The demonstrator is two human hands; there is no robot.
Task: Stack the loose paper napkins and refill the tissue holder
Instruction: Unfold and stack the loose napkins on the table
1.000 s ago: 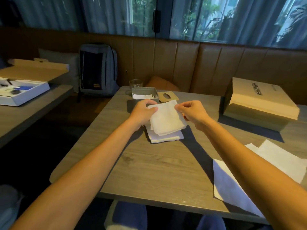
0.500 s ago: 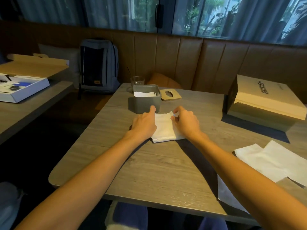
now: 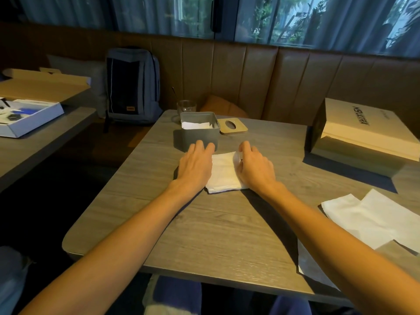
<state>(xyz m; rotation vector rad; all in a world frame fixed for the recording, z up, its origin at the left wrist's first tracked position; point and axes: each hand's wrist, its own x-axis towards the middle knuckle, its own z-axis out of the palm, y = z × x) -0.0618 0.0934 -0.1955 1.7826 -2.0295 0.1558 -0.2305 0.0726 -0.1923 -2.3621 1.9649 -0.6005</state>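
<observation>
A dim booth is seen, with a brown padded bench back (image 3: 250,78) under curtained windows and a grey wood-grain worktop (image 3: 216,235) in front of it. A small stack of folded napkins (image 3: 223,172) lies flat on the worktop, between the two hands and just in front of the tissue holder (image 3: 199,130). The left hand (image 3: 196,165) is laid palm-down with its fingers nearly straight, covering the left edge of the stack, its fingertips reaching the holder's front wall; its grip is released. The right hand (image 3: 255,168) is placed at the right edge of the stack with its fingers curled, and a lifted corner of the top napkin appears to be caught at its thumb, though whether it is truly pinched cannot be told. The holder is grey and square, uncovered, with white napkins seen inside. Its wooden lid (image 3: 233,126), with an oval slot, is set just to the right of it. More loose napkins (image 3: 372,219) are spread unfolded at the right side of the worktop, well apart from the stack. A drinking glass (image 3: 186,107) stands behind the holder, and a tan cardboard box (image 3: 363,133) rests at the far right.
</observation>
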